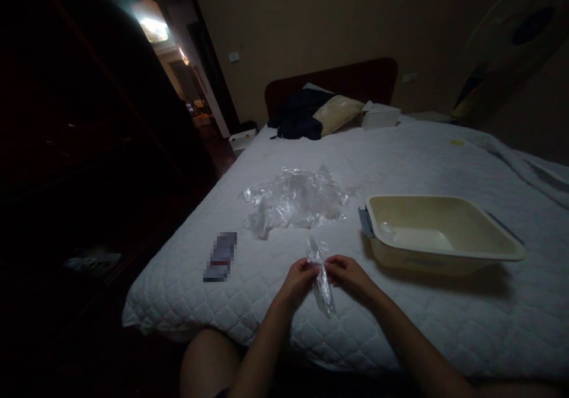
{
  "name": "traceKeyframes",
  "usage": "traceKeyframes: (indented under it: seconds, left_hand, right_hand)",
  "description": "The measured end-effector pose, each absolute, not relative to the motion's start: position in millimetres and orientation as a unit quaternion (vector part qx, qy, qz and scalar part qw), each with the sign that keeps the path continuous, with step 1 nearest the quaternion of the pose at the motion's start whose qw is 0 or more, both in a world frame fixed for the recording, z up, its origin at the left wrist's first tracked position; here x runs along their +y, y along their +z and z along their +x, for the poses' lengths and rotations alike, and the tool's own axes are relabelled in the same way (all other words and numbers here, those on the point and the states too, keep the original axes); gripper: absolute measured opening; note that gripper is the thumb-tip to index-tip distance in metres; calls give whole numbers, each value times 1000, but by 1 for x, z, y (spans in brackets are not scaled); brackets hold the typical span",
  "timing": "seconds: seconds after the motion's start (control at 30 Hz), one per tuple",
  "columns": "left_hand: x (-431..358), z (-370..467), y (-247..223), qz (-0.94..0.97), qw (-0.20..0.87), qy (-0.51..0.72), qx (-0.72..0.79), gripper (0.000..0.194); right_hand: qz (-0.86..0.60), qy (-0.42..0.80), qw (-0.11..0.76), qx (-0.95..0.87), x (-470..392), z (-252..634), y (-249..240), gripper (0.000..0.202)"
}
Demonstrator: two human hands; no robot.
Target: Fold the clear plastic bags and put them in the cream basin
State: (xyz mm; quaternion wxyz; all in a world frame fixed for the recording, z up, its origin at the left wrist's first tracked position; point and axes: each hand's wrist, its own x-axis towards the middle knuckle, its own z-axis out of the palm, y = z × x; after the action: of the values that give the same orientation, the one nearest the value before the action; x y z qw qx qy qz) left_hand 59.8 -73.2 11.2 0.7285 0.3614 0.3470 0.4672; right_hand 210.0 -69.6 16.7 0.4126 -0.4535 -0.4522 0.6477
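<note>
Between my hands is a narrow, folded clear plastic bag (324, 294), held over the near part of the bed. My left hand (301, 278) pinches it from the left side, and my right hand (345, 273) pinches it from the right. The fingertips almost meet at the bag's middle, and its ends stick out beyond and below them. Just past my hands, a loose pile of crumpled clear plastic bags (296, 196) lies spread on the white quilted bed cover (267, 267).
A cream plastic basin (444, 256) with grey handles stands to the right, a bit of clear plastic inside. A blurred-out dark rectangle (221, 256) lies left. Dark clothing (297, 114), a beige pillow (338, 114) and a white box (381, 116) sit by the headboard (368, 75).
</note>
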Motion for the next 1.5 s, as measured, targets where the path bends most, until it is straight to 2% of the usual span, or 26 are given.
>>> traceKeyframes:
  seconds: [0.37,0.57,0.8,1.2,1.5]
  left_hand:
    - [-55,43,14,387,708,424,411,33]
    - [-56,48,3,391,675,463,419,30]
    - [-61,48,7,375,706,459,388,25]
    - [-66,43,11,405,709,444,370,27]
    - [-65,44,9,393,700,467,371,12]
  right_hand:
    - [-445,652,437,-430,-62,209,8,31]
    - [-468,646,428,-425,-65,205,8,35]
    - [-468,617,457,-437,-71,204,13,31]
    - [-457,620,471,-430,-71,209,-1,33]
    - [-444,594,474,-475,-73,209,2,10]
